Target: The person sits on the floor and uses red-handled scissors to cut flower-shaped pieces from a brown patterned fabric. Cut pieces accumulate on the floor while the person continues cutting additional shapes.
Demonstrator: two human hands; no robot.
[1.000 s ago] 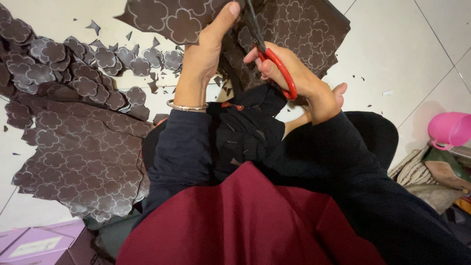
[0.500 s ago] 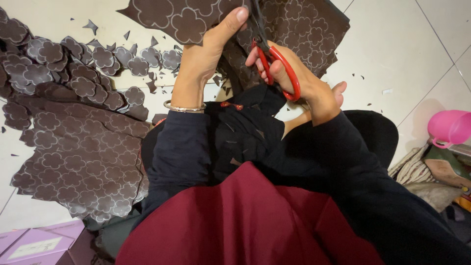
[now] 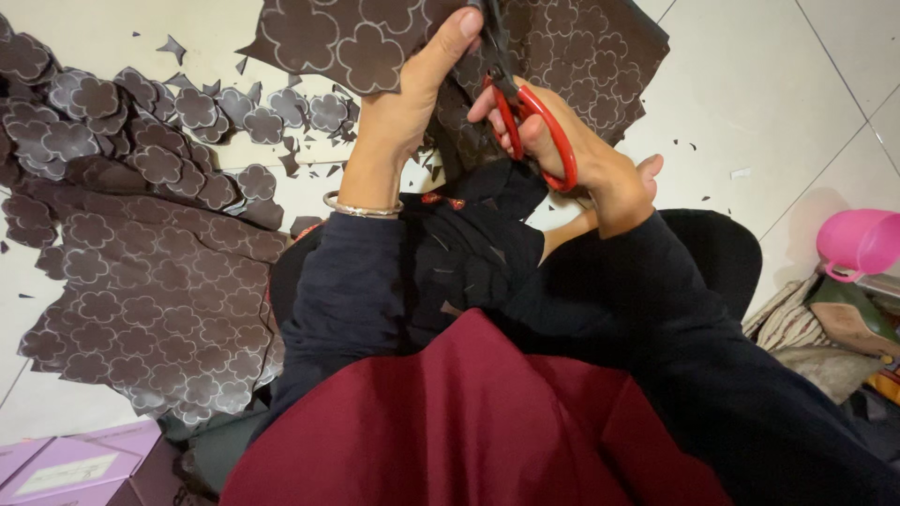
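You are sitting over a pale tiled floor (image 3: 750,103), glossy and crossed by thin grout lines, with your maroon cloth (image 3: 469,422) filling the bottom centre of the frame in soft, matte folds. A large dark brown sheet (image 3: 150,309) is lying flat at the left, printed all over with pale-outlined, four-lobed flower shapes and scalloped along its cut edge. A second piece of the same patterned sheet (image 3: 581,56) is spreading across the upper centre, and this is the piece you are working on.

Your left hand (image 3: 403,112) is gripping that upper sheet near the top centre, thumb stretched up over its face and pinching it, with a thin silver bangle (image 3: 361,208) circling the wrist. Your right hand (image 3: 572,155) is closed through the red loop handles of the scissors (image 3: 520,103), just right of the left hand. The scissors' long axis is running up and slightly left in the frame, the dark blades pointing toward the top edge and disappearing against the sheet; you cannot tell how far apart the blades are.

Loose cut-out flowers (image 3: 141,131) are lying heaped at the upper left, small and petal-edged. A pink plastic tub (image 3: 858,244) is sitting at the right edge, and a lilac box (image 3: 75,464) is lying in the lower left corner.
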